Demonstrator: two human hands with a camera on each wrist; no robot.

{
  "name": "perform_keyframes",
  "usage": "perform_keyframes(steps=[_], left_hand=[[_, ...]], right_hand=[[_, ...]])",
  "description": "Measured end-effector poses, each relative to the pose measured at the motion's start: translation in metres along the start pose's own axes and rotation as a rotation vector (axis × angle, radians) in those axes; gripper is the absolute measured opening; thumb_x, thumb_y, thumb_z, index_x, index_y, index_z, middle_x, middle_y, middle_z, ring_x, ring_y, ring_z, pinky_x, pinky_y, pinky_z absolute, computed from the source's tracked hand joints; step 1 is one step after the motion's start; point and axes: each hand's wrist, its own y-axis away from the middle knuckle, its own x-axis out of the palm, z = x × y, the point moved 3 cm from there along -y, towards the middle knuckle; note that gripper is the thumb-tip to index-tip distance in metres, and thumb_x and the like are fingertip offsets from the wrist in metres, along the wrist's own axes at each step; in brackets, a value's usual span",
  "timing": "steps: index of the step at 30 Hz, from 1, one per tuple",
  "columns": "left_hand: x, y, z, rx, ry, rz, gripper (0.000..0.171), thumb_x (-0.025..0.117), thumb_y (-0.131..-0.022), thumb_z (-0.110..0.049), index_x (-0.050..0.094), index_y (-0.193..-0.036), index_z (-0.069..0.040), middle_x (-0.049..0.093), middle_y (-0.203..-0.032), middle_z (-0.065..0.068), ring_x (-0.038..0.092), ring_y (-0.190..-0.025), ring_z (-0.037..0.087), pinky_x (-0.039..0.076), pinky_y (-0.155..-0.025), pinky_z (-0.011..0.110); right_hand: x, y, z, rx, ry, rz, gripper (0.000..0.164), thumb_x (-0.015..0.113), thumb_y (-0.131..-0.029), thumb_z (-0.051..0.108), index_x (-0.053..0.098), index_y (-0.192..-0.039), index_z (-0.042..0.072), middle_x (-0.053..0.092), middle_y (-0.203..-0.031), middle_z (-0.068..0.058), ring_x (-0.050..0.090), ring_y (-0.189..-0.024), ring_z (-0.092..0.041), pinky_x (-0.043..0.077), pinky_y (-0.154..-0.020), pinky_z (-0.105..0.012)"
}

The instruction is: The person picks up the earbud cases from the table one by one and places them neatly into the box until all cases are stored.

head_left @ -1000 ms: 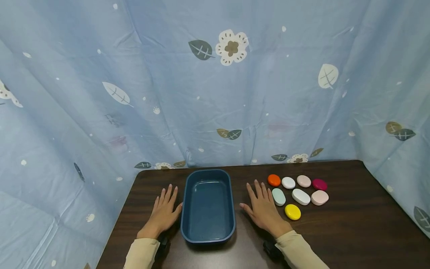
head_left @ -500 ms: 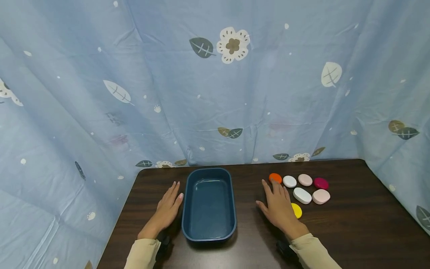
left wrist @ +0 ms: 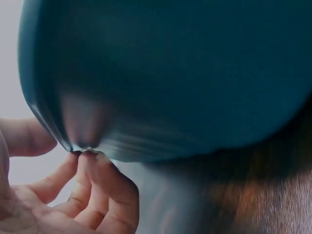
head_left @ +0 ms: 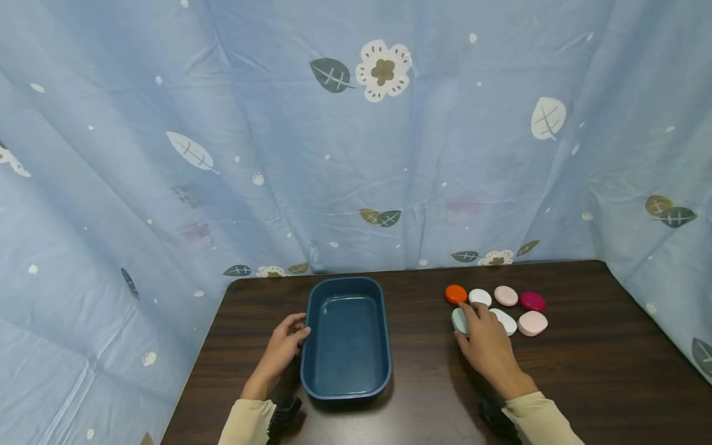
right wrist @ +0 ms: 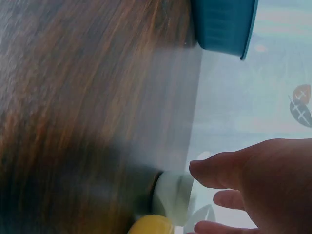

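My left hand [head_left: 281,347] is at the left side of a deep blue rectangular dish [head_left: 346,346], thumb at the rim and curled fingers against the outer wall, as the left wrist view also shows. Over the group of smooth, soap-like oval pieces on the right hovers my right hand [head_left: 491,349], fingers loosely bent. Its thumb and index finger lie beside the pale green oval [head_left: 458,320], and the hand partly covers the long white oval [head_left: 506,322]. A yellow piece [right wrist: 152,226] shows in the right wrist view; in the head view the hand hides it.
Behind the right hand lie an orange piece [head_left: 455,293], a round white one [head_left: 480,297], a pale pink one [head_left: 505,295] and a magenta one [head_left: 532,301]. Another pink oval [head_left: 532,323] sits to the right. A blue patterned curtain [head_left: 334,154] hangs behind the dark wooden table [head_left: 601,371].
My right hand has moved right from flat on the table to over the oval pieces. My left hand has gone from lying flat to gripping the dish's left rim.
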Motion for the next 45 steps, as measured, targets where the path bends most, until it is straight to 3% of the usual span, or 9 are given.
perform_keyframes(steps=[6,16,28,45], left_hand=[[0.001,-0.001,0.0,-0.045,0.108,-0.014,0.039,0.06,-0.103,-0.002,0.054,-0.141,0.005,0.057,-0.096,0.005,0.054,-0.074,0.017,0.049,-0.061,0.031],[0.0,-0.002,-0.002,-0.1,0.131,-0.012,0.04,0.061,-0.103,-0.003,0.054,-0.142,0.003,0.057,-0.096,0.003,0.053,-0.077,0.018,0.048,-0.06,0.032],[0.001,0.0,-0.002,-0.113,0.169,-0.019,0.038,0.061,-0.102,-0.001,0.056,-0.14,0.002,0.059,-0.095,0.004,0.054,-0.075,0.018,0.048,-0.058,0.03],[0.001,0.001,0.0,-0.136,0.204,-0.018,0.038,0.061,-0.103,-0.003,0.057,-0.14,0.001,0.06,-0.096,0.005,0.057,-0.079,0.019,0.05,-0.063,0.033]], right_hand=[[0.002,0.0,-0.004,0.053,-0.035,0.06,0.058,0.084,-0.081,0.002,0.063,-0.134,-0.007,0.062,-0.119,-0.031,0.065,-0.096,-0.048,0.055,-0.078,-0.063],[0.007,-0.005,-0.007,0.05,-0.073,0.076,0.05,0.085,-0.08,0.0,0.065,-0.126,-0.009,0.063,-0.109,-0.03,0.066,-0.088,-0.043,0.056,-0.077,-0.06],[0.006,-0.013,-0.004,0.049,-0.119,0.081,0.044,0.083,-0.08,-0.004,0.068,-0.121,-0.01,0.064,-0.105,-0.031,0.067,-0.083,-0.042,0.056,-0.077,-0.06],[-0.004,-0.024,0.031,0.063,-0.196,0.132,0.048,0.083,-0.083,0.0,0.068,-0.129,-0.005,0.067,-0.117,-0.027,0.067,-0.094,-0.038,0.057,-0.083,-0.059]])
